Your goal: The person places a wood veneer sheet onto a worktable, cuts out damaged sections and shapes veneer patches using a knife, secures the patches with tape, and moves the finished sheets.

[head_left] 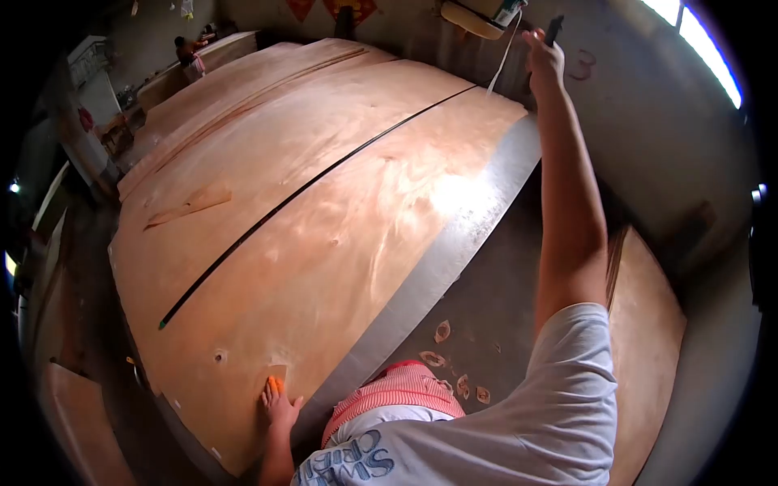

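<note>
My left hand point(280, 407) lies on the near end of a large wood veneer sheet point(324, 243), fingers stretched out, with orange covers on the fingertips. Just past those fingertips is a small patch-like piece of veneer point(278, 373). A small knot hole point(220, 355) shows in the sheet to the left of it. High at the upper right, my right hand point(545, 63) is raised and closed around a dark tool point(554, 31); its exact kind is too small to make out.
A long black strip point(324, 172) lies across the sheet. A loose veneer strip point(190, 207) rests farther left. Grey edging point(421, 283) runs along the right side. Veneer scraps point(433, 358) lie on the floor. More sheets point(648, 324) stand at right. Another person point(189, 58) is far back left.
</note>
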Tool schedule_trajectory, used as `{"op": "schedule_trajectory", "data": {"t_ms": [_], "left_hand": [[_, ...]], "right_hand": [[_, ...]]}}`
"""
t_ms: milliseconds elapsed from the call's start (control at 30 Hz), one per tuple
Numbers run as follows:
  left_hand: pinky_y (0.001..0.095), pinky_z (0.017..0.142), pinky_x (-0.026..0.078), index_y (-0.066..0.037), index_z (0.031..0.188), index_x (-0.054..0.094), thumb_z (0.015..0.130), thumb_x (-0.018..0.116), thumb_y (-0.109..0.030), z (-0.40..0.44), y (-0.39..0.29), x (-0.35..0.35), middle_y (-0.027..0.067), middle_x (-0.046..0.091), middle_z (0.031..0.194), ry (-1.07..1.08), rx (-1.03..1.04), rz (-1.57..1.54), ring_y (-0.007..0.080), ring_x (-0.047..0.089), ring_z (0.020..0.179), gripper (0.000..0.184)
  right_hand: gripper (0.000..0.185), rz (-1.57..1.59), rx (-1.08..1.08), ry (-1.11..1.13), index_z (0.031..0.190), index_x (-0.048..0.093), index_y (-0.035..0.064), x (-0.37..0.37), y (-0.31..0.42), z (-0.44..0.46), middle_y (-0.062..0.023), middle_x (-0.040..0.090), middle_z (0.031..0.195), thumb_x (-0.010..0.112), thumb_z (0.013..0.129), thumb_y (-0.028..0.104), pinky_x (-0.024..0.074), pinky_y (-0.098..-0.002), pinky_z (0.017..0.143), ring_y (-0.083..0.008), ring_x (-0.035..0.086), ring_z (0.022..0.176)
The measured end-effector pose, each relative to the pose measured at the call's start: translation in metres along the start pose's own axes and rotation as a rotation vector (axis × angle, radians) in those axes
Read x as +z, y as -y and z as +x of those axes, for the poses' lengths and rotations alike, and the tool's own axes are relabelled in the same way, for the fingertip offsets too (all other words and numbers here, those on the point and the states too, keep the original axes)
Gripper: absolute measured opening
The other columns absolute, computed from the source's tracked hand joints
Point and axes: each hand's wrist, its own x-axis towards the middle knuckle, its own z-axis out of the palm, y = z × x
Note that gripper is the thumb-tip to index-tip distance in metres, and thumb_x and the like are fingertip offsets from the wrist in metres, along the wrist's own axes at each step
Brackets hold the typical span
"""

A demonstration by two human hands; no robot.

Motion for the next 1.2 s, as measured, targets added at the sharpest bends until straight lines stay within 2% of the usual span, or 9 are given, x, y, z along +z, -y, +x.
{"op": "schedule_trajectory", "data": {"t_ms": [267,500,700,767,833,900,1000,1100,1200], "left_hand": [[0.0439,0.105,0.009,-0.002,0.132,0.022,0.071,0.058,-0.045,-0.003,-0.017,-0.004,0.0178,0.016,0.139,0.009,-0.105,-0.008,0.0283,0.016,0.129,0.083],[0.0425,0.105,0.01,-0.002,0.132,0.022,0.071,0.057,-0.047,-0.001,-0.022,-0.009,0.0177,0.015,0.139,0.056,-0.157,-0.004,0.0275,0.014,0.13,0.084],[0.0418,0.105,0.011,-0.001,0.132,0.023,0.07,0.057,-0.049,-0.001,-0.019,-0.002,0.0177,0.015,0.139,0.012,-0.158,-0.025,0.0287,0.014,0.129,0.086],[0.0419,0.105,0.011,-0.001,0.132,0.023,0.07,0.057,-0.05,-0.003,-0.02,-0.005,0.0171,0.016,0.139,0.024,-0.16,-0.031,0.0289,0.015,0.129,0.086],[0.0421,0.105,0.012,-0.002,0.132,0.024,0.069,0.057,-0.05,0.0,-0.019,-0.008,0.0164,0.016,0.14,0.019,-0.162,-0.027,0.0289,0.015,0.129,0.086],[0.0424,0.105,0.012,-0.002,0.131,0.025,0.069,0.058,-0.05,-0.001,-0.015,-0.002,0.0155,0.016,0.14,0.019,-0.16,-0.014,0.0287,0.016,0.129,0.085],[0.043,0.104,0.013,-0.003,0.131,0.026,0.069,0.058,-0.051,0.001,-0.01,0.004,0.0144,0.016,0.14,0.013,-0.161,-0.028,0.0285,0.016,0.129,0.084],[0.0433,0.104,0.013,-0.004,0.131,0.026,0.068,0.058,-0.051,0.0,-0.012,-0.004,0.0147,0.016,0.14,0.052,-0.164,-0.04,0.0288,0.017,0.129,0.084],[0.0438,0.104,0.013,-0.004,0.131,0.027,0.069,0.058,-0.051,-0.002,-0.013,-0.009,0.0151,0.016,0.14,0.048,-0.146,-0.044,0.0289,0.017,0.129,0.084]], "right_hand": [[0.026,0.324,0.282,0.768,0.105,0.055,0.0035,-0.033,-0.017,0.12,0.0081,0.041,0.063,0.051,0.086,0.021,0.0196,-0.0144,0.035,0.0022,0.028,0.043],[0.025,0.202,0.119,0.487,0.101,0.057,0.0057,-0.031,0.028,0.057,0.0086,0.048,0.065,0.054,0.084,0.023,0.0206,-0.0153,0.037,0.0005,0.027,0.041],[0.01,0.771,0.46,0.452,0.077,0.055,0.0087,-0.035,-0.048,0.089,0.003,0.048,0.059,0.052,0.082,0.016,0.0231,-0.0184,0.037,-0.0053,0.029,0.038],[0.018,0.735,0.315,0.482,0.068,0.049,0.0123,-0.039,-0.093,0.093,0.0032,0.036,0.046,0.048,0.084,0.02,0.0238,-0.0199,0.037,-0.0073,0.03,0.036],[0.021,0.706,0.443,0.566,0.069,0.051,0.0123,-0.058,-0.087,0.079,0.0032,0.035,0.044,0.045,0.087,0.022,0.0223,-0.02,0.035,-0.0063,0.028,0.034],[0.02,0.735,0.348,0.653,0.101,0.055,0.0049,-0.081,-0.112,0.097,0.0029,0.052,0.067,0.047,0.087,0.017,0.0251,-0.0177,0.035,-0.0033,0.029,0.038],[0.021,0.935,0.348,0.841,0.103,0.054,0.0025,-0.091,-0.101,0.095,0.0021,0.054,0.071,0.045,0.088,0.015,0.0249,-0.0177,0.036,-0.0036,0.027,0.039],[0.021,0.804,0.303,0.747,0.103,0.053,0.0014,-0.091,-0.096,0.097,0.0005,0.057,0.071,0.044,0.088,0.014,0.0282,-0.0176,0.037,-0.0047,0.035,0.041],[0.021,0.684,0.374,0.006,0.101,0.054,0.0031,-0.08,-0.111,0.088,0.0014,0.057,0.069,0.043,0.089,0.016,0.0315,-0.0174,0.039,-0.007,0.045,0.046]]}}
